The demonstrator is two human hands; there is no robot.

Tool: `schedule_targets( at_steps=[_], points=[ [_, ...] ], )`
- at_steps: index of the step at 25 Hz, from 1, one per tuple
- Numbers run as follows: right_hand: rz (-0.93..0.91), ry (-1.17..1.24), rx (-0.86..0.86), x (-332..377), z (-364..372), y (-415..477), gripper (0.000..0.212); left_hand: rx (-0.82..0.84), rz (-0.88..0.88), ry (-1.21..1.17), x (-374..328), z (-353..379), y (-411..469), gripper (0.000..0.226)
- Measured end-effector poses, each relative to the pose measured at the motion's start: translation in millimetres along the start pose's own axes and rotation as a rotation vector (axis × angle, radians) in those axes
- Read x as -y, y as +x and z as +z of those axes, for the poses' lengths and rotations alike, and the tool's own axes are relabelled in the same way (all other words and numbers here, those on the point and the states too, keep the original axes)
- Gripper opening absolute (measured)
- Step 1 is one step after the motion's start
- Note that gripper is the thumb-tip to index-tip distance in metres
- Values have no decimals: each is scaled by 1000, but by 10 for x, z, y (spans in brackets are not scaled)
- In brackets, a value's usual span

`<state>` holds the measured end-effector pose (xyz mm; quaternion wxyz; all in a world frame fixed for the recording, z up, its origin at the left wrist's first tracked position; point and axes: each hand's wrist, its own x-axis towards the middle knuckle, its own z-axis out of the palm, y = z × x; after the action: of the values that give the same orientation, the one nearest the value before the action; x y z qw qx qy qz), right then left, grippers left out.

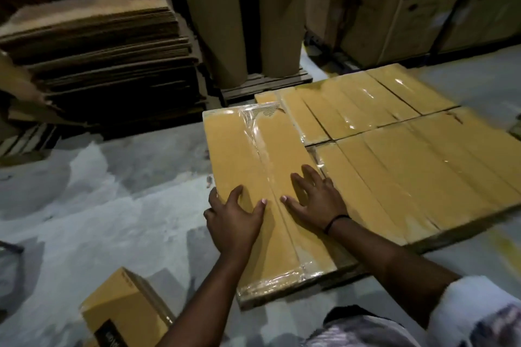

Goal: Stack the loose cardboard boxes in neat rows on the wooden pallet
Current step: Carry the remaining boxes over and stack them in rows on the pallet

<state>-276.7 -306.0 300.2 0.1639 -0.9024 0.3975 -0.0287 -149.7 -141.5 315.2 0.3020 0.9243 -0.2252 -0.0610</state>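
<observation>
One left hand (235, 222), one right hand (315, 200), one upper bundle (245, 149), one loose box (127, 315), two brown rolls (217, 22)

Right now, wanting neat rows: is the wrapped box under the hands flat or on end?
Flat: the wrapped box shows its broad face up, left hand at its edge, right hand spread on top.

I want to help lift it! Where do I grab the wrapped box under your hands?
Probably take the wrapped box by its free left edge, where the left hand curls over, and its near end, coming from the floor side. Its right side lies beside the stacked boxes, and the flat top offers no grip.
</observation>
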Motion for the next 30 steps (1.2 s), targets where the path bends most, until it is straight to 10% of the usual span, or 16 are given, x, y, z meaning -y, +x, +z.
schedule_targets(
  at_steps=[13, 19, 30],
  points=[
    [24, -56, -23, -2550, -587, 659, 79, 60, 17, -196, -1897, 1757, -167, 54],
    [-10, 118, 464, -3460, -351, 851, 74, 483, -237, -175, -1729, 2314, -240, 65],
    [61, 168, 431, -3530, -145, 142, 91, 657, -23, 5, -1371, 2215, -969, 96]
  ],
)
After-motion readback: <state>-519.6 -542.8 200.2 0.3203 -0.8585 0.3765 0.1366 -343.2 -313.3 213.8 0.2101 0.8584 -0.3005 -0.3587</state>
